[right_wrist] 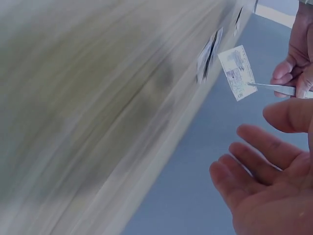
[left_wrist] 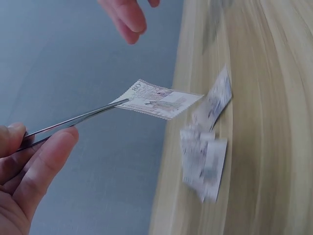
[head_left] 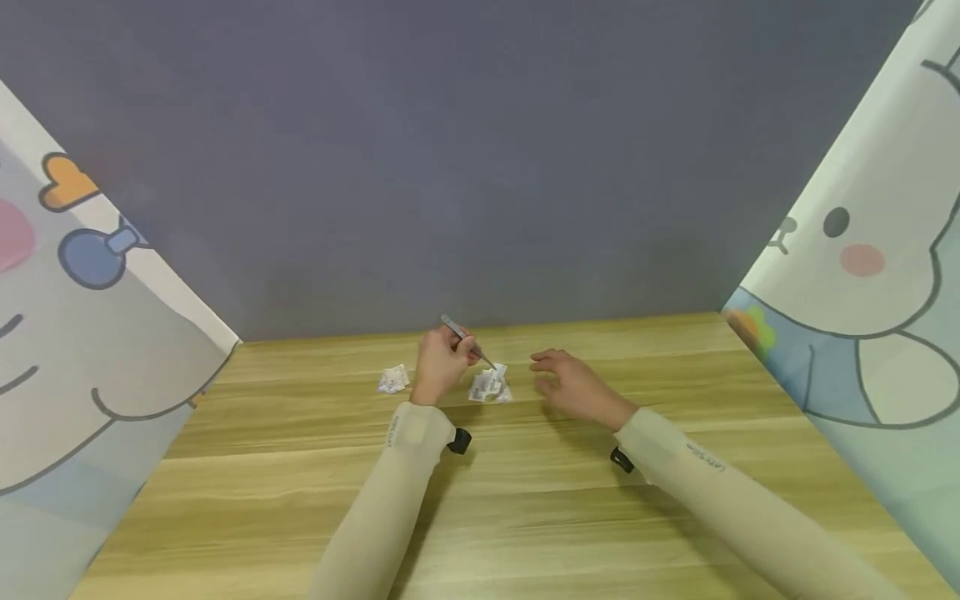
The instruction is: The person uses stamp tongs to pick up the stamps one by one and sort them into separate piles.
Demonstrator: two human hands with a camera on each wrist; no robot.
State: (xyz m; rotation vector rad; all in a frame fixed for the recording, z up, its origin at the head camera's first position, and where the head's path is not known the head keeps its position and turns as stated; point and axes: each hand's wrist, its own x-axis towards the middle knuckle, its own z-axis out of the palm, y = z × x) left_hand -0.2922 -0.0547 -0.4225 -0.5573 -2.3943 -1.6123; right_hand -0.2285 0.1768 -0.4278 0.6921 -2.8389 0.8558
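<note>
In the head view my left hand [head_left: 441, 363] pinches metal tweezers [head_left: 468, 340] between thumb and fingers. Gripped in the tweezer tips is a postage stamp [left_wrist: 157, 100] with toothed edges and a printed "80", held up off the table in the left wrist view. Below it lies a pile of stamps [head_left: 486, 387], overlapping one another. My right hand [head_left: 572, 383] hovers to the right of that pile, its fingers loosely bent with nothing in them; the right wrist view shows the palm and fingers [right_wrist: 252, 156] apart from the stamp.
A second small group of stamps [head_left: 393, 379] lies left of the pile, beside my left hand. The wood-grain table [head_left: 570, 517] meets a grey panel [head_left: 480, 167] at its back edge. Cartoon-printed cloths [head_left: 885, 317] flank both sides.
</note>
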